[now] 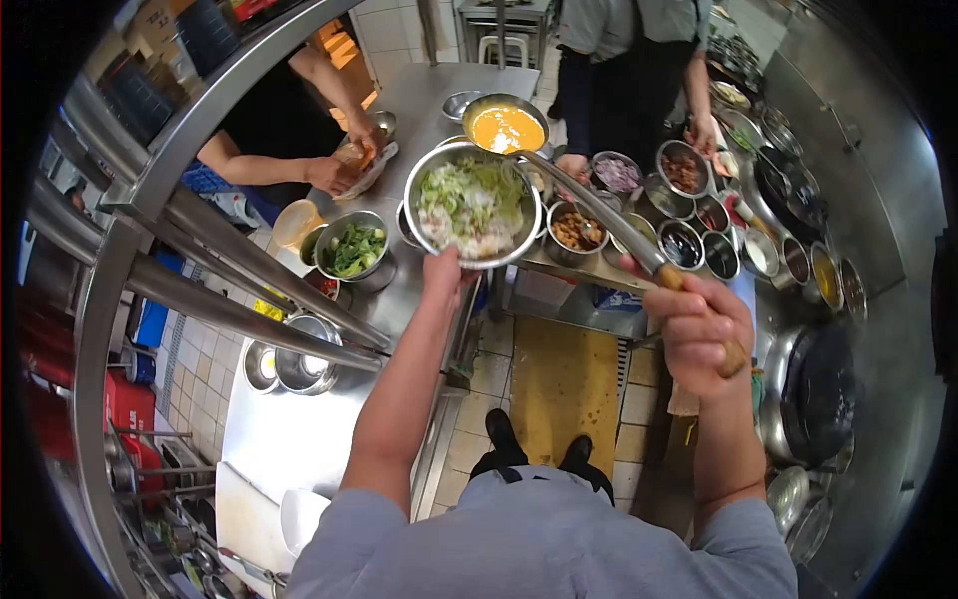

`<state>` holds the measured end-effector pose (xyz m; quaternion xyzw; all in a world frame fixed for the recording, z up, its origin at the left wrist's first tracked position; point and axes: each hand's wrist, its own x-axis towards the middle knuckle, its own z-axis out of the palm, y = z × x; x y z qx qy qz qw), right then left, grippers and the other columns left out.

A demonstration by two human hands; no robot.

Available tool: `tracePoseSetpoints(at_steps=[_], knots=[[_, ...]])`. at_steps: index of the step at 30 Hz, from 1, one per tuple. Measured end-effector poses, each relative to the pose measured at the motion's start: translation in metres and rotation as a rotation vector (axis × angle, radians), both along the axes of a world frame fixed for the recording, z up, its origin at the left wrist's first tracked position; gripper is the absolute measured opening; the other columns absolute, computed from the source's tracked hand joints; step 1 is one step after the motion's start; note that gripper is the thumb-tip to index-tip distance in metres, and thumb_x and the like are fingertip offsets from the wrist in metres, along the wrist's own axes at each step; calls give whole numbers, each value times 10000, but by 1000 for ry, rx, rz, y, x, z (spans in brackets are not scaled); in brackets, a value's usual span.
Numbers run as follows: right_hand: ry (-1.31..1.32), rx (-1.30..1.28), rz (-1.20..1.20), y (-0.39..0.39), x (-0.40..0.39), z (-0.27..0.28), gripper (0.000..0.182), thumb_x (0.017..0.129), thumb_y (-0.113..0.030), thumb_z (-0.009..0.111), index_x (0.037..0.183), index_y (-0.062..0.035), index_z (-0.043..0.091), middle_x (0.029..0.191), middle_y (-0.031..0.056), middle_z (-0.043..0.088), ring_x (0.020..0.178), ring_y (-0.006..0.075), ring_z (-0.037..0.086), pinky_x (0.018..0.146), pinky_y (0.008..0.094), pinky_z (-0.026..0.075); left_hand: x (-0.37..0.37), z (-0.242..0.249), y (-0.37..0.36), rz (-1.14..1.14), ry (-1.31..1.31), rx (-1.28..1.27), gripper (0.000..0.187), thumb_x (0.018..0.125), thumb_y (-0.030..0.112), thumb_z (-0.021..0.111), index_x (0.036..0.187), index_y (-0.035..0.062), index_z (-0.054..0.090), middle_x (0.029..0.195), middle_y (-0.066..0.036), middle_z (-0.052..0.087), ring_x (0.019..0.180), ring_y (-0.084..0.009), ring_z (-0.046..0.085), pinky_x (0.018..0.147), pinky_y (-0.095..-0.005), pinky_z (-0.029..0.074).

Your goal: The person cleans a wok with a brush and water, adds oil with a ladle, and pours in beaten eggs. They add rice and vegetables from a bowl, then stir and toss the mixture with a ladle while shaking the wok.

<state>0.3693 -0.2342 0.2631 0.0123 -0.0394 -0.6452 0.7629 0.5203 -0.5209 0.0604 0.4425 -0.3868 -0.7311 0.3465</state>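
A steel bowl (473, 205) of chopped green and pale vegetables is gripped at its near rim by my left hand (443, 275). My right hand (699, 334) is closed around the wooden handle of a long ladle (609, 215), which slants up and to the left. At its far end the round ladle head holds orange-yellow liquid (507, 129), just beyond the bowl's far rim. Part of the bowl's near edge hides my left fingertips.
Two co-workers stand across, one with hands (349, 170) on a bag, the other touching a bowl of brown pieces (683, 168). Ingredient pots (576, 232) line the right counter. A wok (813, 389) sits right. Steel shelf bars (249, 309) cross the left.
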Motion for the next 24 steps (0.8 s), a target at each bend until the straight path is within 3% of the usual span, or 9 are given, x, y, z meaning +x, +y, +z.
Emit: tracePoseSetpoints(at_steps=[3,7,10,14,17,18,19,22,24], knots=[[-29,-28,-67,63,7,1,539,1004,-164,321,1466,9,104,878,43,418,602,75,513,551,300,477,-50,-5,11,6,-7,-107,344,867,112,477,1162,-62,502,981,-166,644,738,-268,669,607,-377,589],[-76,71,-193,159,10,-12,554,995,-139,348,1473,-6,102,834,40,417,549,65,497,477,285,460,-92,-35,68,-199,-94,-32,322,878,118,484,1171,-10,530,1054,-139,631,834,-256,667,608,-353,587],[-23,165,-229,243,6,-22,468,988,-114,406,1432,-51,272,797,27,424,517,73,452,441,268,431,-120,-41,175,-308,-74,87,375,873,153,515,1218,5,510,1127,-151,613,962,-258,639,702,-376,574],[135,299,-422,352,3,-17,276,990,-130,443,1259,-73,452,808,20,456,559,75,455,441,266,414,-182,-63,311,-709,-39,335,401,828,63,472,1226,14,491,1132,-160,599,956,-299,634,729,-395,548],[147,346,-562,424,-14,-13,257,983,-135,459,1231,-71,462,803,21,462,557,77,458,446,272,417,-238,-75,395,-814,1,473,441,807,24,436,1248,8,430,1190,-168,546,1034,-312,592,817,-461,522],[179,383,-625,447,-19,-7,239,976,-138,473,1202,-59,470,801,22,466,555,74,466,435,265,426,-259,-63,427,-855,15,415,471,818,18,432,1287,17,395,1233,-176,516,1076,-323,569,829,-471,524],[166,382,-638,465,-25,-3,239,976,-138,473,1202,-59,470,801,22,466,555,74,466,435,265,426,-284,-54,449,-871,-29,407,440,894,47,398,1332,82,408,1270,-120,542,1127,-272,573,880,-440,527],[243,433,-827,508,-45,-2,243,973,-136,477,1197,-42,468,802,24,467,552,70,475,420,247,435,-348,-24,503,-922,17,331,408,919,56,370,1326,45,393,1281,-169,508,1086,-314,586,847,-426,550],[312,481,-986,533,-63,-11,216,962,-127,495,1152,-26,476,791,28,472,545,68,480,411,231,441,-400,-39,517,-932,-4,280,452,863,42,389,1314,32,400,1234,-179,520,1005,-319,606,802,-424,553]])
